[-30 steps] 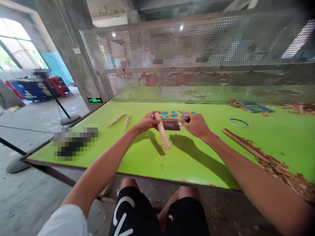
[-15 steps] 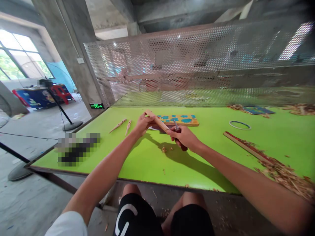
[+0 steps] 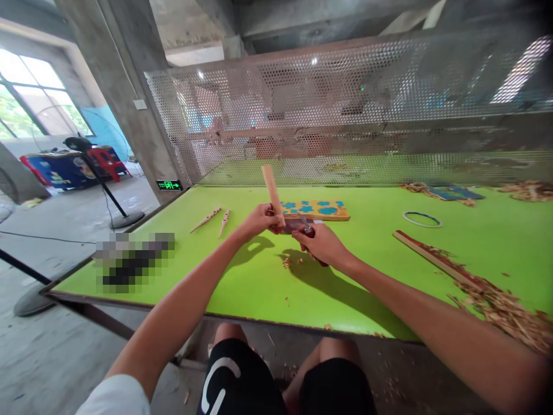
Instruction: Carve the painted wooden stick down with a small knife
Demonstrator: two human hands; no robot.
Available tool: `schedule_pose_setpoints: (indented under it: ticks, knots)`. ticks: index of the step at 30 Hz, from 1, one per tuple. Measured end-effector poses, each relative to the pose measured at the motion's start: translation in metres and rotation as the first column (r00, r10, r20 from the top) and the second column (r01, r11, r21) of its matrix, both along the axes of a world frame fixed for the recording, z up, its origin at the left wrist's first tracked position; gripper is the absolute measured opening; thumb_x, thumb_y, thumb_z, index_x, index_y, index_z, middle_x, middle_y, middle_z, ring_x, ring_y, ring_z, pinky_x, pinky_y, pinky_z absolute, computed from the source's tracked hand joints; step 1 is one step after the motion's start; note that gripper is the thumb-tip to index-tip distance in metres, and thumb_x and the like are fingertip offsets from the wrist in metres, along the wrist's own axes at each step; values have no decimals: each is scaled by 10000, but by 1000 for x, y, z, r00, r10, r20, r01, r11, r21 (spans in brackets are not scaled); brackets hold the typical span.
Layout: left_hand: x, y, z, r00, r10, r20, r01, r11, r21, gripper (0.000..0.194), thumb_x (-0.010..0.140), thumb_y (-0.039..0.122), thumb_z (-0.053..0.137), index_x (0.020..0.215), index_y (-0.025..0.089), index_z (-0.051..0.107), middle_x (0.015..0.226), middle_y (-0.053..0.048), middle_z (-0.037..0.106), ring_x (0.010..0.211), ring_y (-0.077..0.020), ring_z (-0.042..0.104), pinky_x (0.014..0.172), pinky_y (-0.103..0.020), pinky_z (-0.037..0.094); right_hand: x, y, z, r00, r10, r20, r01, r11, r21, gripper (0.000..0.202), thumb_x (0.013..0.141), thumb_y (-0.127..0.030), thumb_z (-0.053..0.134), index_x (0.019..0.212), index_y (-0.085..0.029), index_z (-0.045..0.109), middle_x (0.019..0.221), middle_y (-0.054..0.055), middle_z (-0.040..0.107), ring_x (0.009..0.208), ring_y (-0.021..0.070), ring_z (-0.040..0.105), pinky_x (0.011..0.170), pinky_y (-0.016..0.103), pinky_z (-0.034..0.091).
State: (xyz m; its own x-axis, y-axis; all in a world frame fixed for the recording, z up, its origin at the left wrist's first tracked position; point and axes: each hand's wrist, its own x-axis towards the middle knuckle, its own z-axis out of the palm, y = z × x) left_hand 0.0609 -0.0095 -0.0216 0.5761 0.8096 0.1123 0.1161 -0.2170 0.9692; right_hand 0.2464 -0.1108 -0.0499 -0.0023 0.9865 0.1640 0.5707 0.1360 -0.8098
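A flat strip of pale wood (image 3: 272,190) stands nearly upright above the table, its lower end gripped in my left hand (image 3: 263,219). To its right, my right hand (image 3: 322,243) is wrapped round the dark red handle of a carving knife (image 3: 307,229), whose short metal blade points up and left, apart from the wood. Behind both hands lies a yellow board with blue shapes (image 3: 326,210). A dark brown flat piece (image 3: 296,226) shows in front of that board, partly hidden by the hands. Small wood shavings (image 3: 287,263) lie on the table below.
The green table (image 3: 259,288) carries two carved pointed sticks (image 3: 224,223) at left, near a blurred dark item (image 3: 133,262). At right are a white ring (image 3: 422,219), a red-edged wooden strip (image 3: 432,258) and heaped shavings (image 3: 505,305). A perforated metal screen (image 3: 302,115) stands behind.
The wood strip has swung from a slant between both hands to nearly upright in my left hand. My right hand, with the knife, has let go of its lower end and barely moved.
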Motion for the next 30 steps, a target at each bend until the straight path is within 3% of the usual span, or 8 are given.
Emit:
schedule_pose_setpoints:
  ticks: [2, 5, 8, 12, 15, 23, 30]
  knots:
    - [-7, 2, 7, 991, 89, -98, -72, 983, 166, 71, 840, 164, 654, 797, 108, 649, 673, -54, 688, 538, -132, 648, 554, -262, 547, 0, 0, 0, 999, -18, 42, 18, 1000, 9, 346, 885, -470, 572, 659, -207, 571, 582, -3, 625, 459, 113, 516, 486, 242, 370]
    - [-15, 3, 12, 951, 248, -183, -155, 898, 412, 143, 847, 211, 648, 737, 128, 686, 564, -24, 641, 487, -106, 597, 487, -203, 448, 0, 1, -1, 995, -47, 91, 43, 998, 43, 282, 862, -437, 581, 704, -206, 618, 611, 0, 651, 511, 129, 535, 528, 255, 373]
    - [-17, 6, 12, 935, 333, -120, -245, 854, 459, 145, 827, 274, 688, 797, 135, 712, 581, -33, 664, 514, -121, 632, 508, -207, 464, 1, 1, -2, 984, -54, 171, 35, 993, 109, 269, 862, -431, 568, 749, -202, 652, 617, -3, 642, 543, 137, 525, 550, 265, 351]
    - [-17, 13, 10, 954, 270, 131, -300, 875, 381, 204, 729, 252, 777, 846, 130, 664, 673, -21, 674, 553, -123, 652, 538, -225, 528, 3, 3, -2, 927, -96, 364, 21, 979, 204, 337, 893, -457, 511, 706, -199, 620, 599, 6, 597, 539, 134, 451, 537, 280, 267]
    - [-17, 16, 11, 952, 179, 248, -266, 883, 386, 278, 710, 242, 792, 926, 138, 649, 702, 4, 662, 591, -118, 657, 535, -222, 544, 6, 5, -2, 869, -113, 481, 2, 974, 226, 310, 894, -429, 502, 741, -196, 637, 634, 21, 614, 543, 136, 419, 541, 291, 231]
    - [-11, 1, 18, 947, 48, 317, -194, 873, 447, 243, 802, 313, 752, 947, 125, 800, 698, -33, 709, 569, -84, 620, 550, -209, 530, 8, 10, -4, 772, -194, 606, -10, 948, 317, 208, 868, -296, 499, 750, -199, 640, 625, 24, 611, 555, 141, 390, 569, 301, 205]
    - [1, -23, 27, 947, 42, 317, -190, 871, 452, 242, 796, 312, 762, 959, 146, 825, 680, -26, 706, 529, -73, 592, 485, -182, 497, -4, 10, 9, 806, -211, 553, -48, 908, 417, 235, 931, -310, 503, 900, -210, 714, 791, 31, 720, 641, 158, 537, 604, 294, 254]
